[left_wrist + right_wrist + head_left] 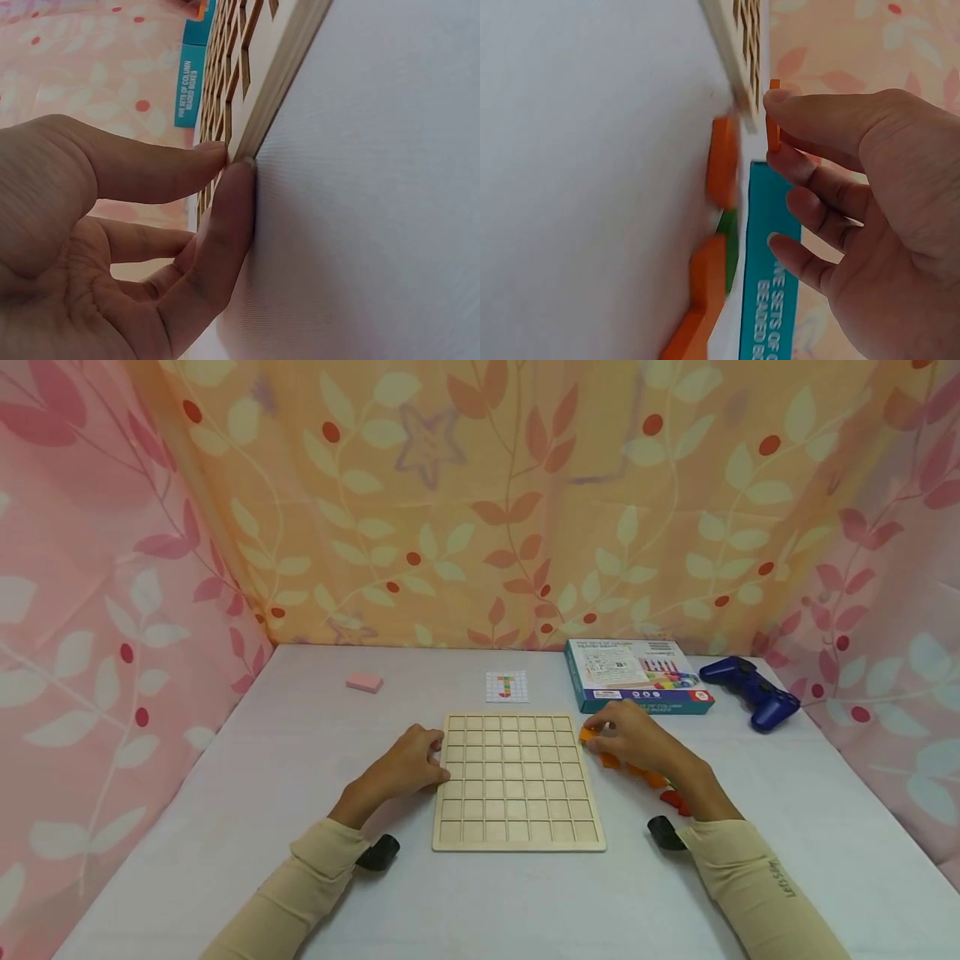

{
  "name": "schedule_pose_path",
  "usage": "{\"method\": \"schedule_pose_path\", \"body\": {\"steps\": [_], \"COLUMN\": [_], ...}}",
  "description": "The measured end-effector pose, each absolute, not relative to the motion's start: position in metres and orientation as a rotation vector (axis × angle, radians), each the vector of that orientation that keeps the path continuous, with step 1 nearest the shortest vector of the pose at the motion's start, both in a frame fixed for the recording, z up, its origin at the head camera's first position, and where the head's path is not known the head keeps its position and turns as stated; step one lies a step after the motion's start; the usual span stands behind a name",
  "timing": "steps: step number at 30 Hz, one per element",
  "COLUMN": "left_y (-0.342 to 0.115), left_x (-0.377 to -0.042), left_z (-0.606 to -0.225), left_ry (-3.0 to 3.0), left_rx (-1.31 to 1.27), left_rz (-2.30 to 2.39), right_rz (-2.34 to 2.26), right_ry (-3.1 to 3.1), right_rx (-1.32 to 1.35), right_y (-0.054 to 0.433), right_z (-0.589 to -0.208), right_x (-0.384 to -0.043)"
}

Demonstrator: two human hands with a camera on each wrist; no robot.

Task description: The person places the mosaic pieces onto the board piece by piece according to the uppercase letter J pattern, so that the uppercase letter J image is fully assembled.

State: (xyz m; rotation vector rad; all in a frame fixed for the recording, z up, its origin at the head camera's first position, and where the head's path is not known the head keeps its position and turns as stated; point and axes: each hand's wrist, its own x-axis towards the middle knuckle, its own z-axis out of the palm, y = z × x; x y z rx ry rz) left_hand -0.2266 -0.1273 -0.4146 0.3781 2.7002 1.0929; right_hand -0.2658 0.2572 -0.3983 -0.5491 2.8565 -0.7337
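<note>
A pale wooden board (517, 781) with a grid of square recesses lies flat on the table. My left hand (405, 762) pinches its left edge, thumb over the top rim and index finger low against the side, as the left wrist view shows. Just off the board's upper right corner, my right hand (637, 737) holds a small flat orange tile (773, 136) between thumb and fingers. Beneath that hand lie more orange tiles (721, 165), a green tile (731, 255) and red tiles (671, 798), partly hidden by the wrist in the head view.
Behind the board lies a small card (507, 687) with a coloured pattern on a grid. A teal box (637, 677) and a blue game controller (752, 692) are at the back right. Toward the back left sits a pink block (364, 682). Patterned curtains (465, 527) surround the table.
</note>
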Motion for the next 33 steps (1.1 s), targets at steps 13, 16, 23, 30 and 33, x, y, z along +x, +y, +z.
{"method": "schedule_pose_path", "body": {"steps": [13, 16, 23, 30, 33], "left_y": [-0.128, -0.129, -0.13, -0.13, -0.13], "left_x": [-0.222, -0.222, -0.221, -0.222, -0.221], "left_z": [-0.409, -0.409, -0.409, -0.409, -0.41], "left_ry": [2.527, 2.515, 2.54, 2.533, 2.525], "left_rx": [0.243, 0.252, 0.281, 0.256, 0.255], "left_rz": [1.278, 1.285, 1.27, 1.28, 1.289], "right_rz": [-0.811, -0.815, -0.781, -0.77, -0.746], "right_ry": [2.773, 2.753, 2.742, 2.719, 2.744], "right_rx": [-0.715, -0.742, -0.915, -1.005, -1.065], "right_y": [0.2, 0.187, 0.159, 0.136, 0.129], "right_z": [-0.396, -0.396, -0.396, -0.402, -0.404], "right_x": [-0.279, -0.28, -0.282, -0.289, -0.29]}}
